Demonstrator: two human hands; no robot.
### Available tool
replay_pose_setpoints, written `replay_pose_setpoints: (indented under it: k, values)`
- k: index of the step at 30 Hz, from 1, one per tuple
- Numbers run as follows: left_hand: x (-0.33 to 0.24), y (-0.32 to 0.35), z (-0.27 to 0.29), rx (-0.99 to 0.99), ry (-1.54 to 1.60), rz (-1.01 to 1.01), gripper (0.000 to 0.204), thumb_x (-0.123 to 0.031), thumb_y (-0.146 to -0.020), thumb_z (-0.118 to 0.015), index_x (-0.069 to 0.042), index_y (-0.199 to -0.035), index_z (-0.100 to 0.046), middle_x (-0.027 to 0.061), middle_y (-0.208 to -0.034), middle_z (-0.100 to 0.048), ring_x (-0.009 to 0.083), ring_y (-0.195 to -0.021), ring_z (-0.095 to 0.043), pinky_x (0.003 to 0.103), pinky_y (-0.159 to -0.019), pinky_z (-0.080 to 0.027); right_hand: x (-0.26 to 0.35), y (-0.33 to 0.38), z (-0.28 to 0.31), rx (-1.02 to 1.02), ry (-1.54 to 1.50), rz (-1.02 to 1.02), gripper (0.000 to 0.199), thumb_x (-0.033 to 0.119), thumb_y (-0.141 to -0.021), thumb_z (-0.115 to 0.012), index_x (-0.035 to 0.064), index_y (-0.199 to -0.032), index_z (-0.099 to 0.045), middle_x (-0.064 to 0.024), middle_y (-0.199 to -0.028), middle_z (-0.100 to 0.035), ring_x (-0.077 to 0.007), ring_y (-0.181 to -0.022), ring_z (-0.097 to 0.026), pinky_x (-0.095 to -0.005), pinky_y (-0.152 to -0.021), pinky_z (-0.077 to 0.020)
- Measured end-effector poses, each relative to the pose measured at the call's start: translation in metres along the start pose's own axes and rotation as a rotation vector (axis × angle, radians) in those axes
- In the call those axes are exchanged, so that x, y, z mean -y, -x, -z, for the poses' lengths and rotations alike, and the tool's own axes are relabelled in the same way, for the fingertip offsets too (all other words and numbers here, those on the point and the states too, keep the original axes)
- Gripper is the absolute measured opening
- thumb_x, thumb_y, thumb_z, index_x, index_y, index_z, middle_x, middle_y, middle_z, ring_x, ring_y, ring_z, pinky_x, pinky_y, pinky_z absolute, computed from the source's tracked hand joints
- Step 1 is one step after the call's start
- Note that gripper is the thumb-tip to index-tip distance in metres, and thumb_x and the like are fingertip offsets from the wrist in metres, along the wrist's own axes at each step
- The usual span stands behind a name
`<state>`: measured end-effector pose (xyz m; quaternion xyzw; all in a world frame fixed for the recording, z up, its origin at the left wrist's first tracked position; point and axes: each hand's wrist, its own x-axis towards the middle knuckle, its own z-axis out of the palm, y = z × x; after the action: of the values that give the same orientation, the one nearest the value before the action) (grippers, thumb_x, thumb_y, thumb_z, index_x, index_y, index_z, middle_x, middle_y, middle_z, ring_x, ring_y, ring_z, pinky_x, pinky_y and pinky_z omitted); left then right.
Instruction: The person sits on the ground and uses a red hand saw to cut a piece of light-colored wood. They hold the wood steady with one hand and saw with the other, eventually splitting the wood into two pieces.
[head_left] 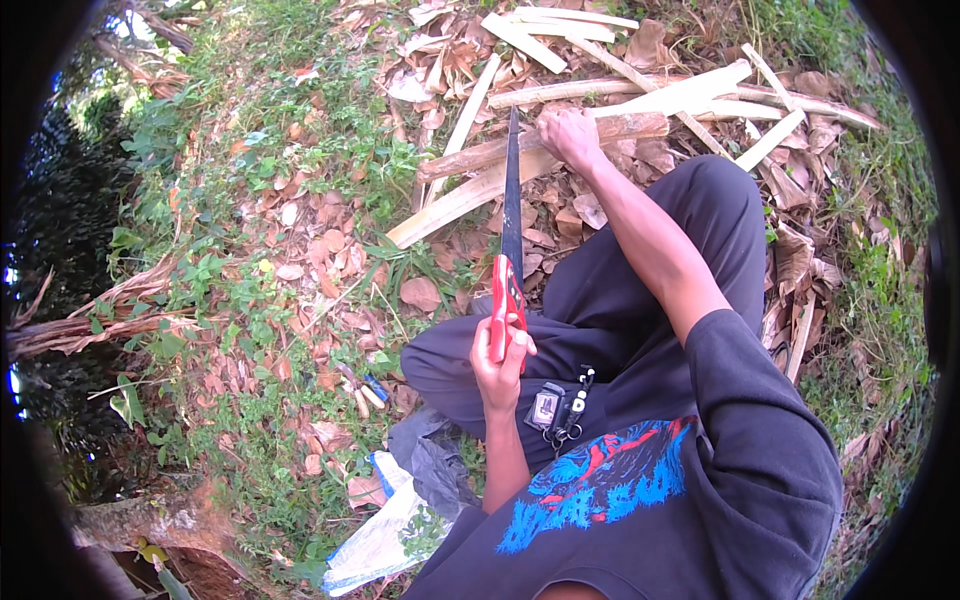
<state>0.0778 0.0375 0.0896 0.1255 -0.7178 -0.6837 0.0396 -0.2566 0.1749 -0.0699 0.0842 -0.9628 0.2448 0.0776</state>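
Left hand (497, 362) is ours, wrapped tight around the red handle of a saw (510, 245) whose dark blade runs straight up from our lap toward the pile of split wood. Our right hand (567, 133) is closed over the end of a brown split length of wood (540, 145) that lies across the leaf-strewn ground (330, 250), and the saw's tip sits just beside that hand, meeting the wood. Beyond it we see paler split slats (650, 95) heaped toward the far edge of the ground, some crossing one another. We sit with a knee in dark trousers (640, 270) raised under the right forearm. A bunch of keys with a small grey fob (553, 408) hangs at our waist, just below the left hand. Near the ground's close edge, left of our body, lie a crumpled white plastic bag (375, 545) with a blue strip along its upper edge and a dark grey one (435, 465) touching it.
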Motion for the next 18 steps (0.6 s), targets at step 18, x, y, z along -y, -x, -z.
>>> replay_pose_setpoints:
  k: [18]
  values:
    - [0.004, 0.0, -0.002, -0.004, -0.077, 0.106, 0.015, -0.008, -0.092, -0.063, 0.004, -0.101, -0.059, 0.0033, -0.071, -0.058, 0.008, -0.057, -0.054, 0.023, -0.053, -0.046, 0.006, 0.007, 0.009, 0.004, -0.014, -0.027, 0.042, 0.045, -0.091, -0.049, 0.0102, -0.088, -0.073, -0.0139, -0.09, -0.071, -0.0289, -0.095, -0.065, -0.0482, -0.096, -0.0382]
